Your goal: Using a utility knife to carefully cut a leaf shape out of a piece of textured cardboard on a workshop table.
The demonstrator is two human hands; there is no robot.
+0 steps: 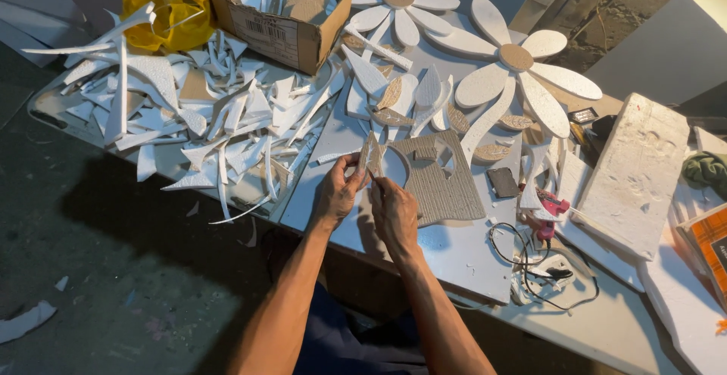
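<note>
Both hands, left (337, 192) and right (394, 210), pinch a small leaf-shaped piece (370, 154) above the surface (454, 250), beside foam scraps (227, 118).

Cardboard box (282, 23) of white and brown cut-outs at table top. Left of the box: yellow bag (168, 6). Below the box: heap of white scraps (204, 118). Right of the box: two white foam flowers (515, 72). Lower right of the box: grey corrugated sheet (447, 186), pink glue gun (551, 210), black cable (530, 258), white foam slab (636, 174).
</note>
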